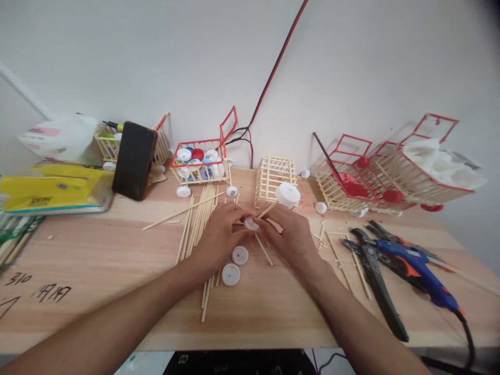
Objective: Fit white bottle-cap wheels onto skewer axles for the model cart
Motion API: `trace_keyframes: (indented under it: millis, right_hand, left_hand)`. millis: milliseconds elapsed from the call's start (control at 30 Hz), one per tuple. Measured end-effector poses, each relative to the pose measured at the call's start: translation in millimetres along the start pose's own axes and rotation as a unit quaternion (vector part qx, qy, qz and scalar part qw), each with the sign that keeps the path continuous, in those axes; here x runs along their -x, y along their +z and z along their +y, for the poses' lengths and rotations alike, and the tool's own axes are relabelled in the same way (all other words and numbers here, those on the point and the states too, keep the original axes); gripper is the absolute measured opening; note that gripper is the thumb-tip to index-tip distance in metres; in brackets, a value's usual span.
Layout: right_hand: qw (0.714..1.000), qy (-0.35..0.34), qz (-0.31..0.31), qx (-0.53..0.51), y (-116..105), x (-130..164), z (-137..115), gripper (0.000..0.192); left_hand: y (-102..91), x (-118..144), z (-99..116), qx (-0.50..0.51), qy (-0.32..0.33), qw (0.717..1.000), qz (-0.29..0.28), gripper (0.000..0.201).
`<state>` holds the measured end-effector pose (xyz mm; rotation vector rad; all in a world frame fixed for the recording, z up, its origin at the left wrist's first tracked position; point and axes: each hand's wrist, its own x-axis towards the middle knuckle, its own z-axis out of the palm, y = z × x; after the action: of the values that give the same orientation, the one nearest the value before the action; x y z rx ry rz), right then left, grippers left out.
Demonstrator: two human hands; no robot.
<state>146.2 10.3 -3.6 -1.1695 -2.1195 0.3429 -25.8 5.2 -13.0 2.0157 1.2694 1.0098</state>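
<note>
Pinching round white plastic cap point(251, 223), thin wooden stick point(267, 209), both hands point(222, 232) point(291, 234)

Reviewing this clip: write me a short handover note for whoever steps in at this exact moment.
Left hand and right hand meet at mid-table, both pinching a stick with a white cap on its far end and a second cap between the fingertips.
Two loose caps lie near the left wrist, spare sticks to the left, bare cage behind.
Done: one cap on the stick.
Left: whether the second cap is fixed cannot be told.

Both hands point(255, 232) meet at centre (fingertips pinched, forearms converging).
</note>
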Motion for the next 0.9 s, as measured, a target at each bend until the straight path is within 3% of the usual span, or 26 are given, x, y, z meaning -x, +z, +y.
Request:
trace_keyframes:
  millis: [500,900]
  right_hand:
    - [1.000,-0.004,0.014,0.001,-1.5,-0.8,-0.4,0.014]
    - [0.999,-0.031,0.019,0.035,-0.5,-0.3,0.0,0.014]
  left_hand:
    - [-0.3,-0.9,-0.6,-0.009,0.003,1.000,0.002,0.029]
    - [0.3,-1.1,1.2,-0.001,-0.005,1.000,0.001,0.024]
